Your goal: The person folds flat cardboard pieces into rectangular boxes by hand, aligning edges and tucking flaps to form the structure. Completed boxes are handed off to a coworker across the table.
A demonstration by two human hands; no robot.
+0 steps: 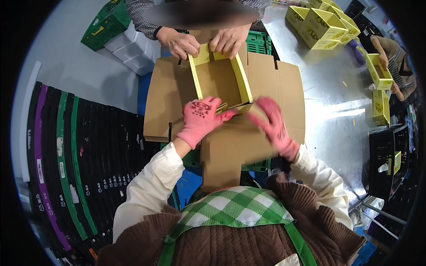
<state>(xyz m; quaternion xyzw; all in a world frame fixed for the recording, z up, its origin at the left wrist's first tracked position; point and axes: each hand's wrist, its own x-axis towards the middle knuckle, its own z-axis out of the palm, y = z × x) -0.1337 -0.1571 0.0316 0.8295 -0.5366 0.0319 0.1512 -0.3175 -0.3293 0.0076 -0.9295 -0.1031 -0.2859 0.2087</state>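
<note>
A yellow cardboard box [246,82], open at the top, lies in front of me with its brown inside showing. My left hand [199,119], in a pink glove, grips its near left corner, thumb stretched along the near edge, where the cardboard flaps look partly folded. Beside the near right corner is my right hand [274,126], also pink-gloved and smeared by motion. Its thumb and fingers stand apart, with nothing seen between them. Across from me, a co-worker's bare left hand [230,41] and right hand [179,43] hold the far end of the box.
Flat brown cardboard [277,102] lies under the box, over green crates [258,42]. Black crates [111,164] are stacked at left. Finished yellow boxes [326,24] stand on the metal table [328,88], where another person handles a yellow box [377,73].
</note>
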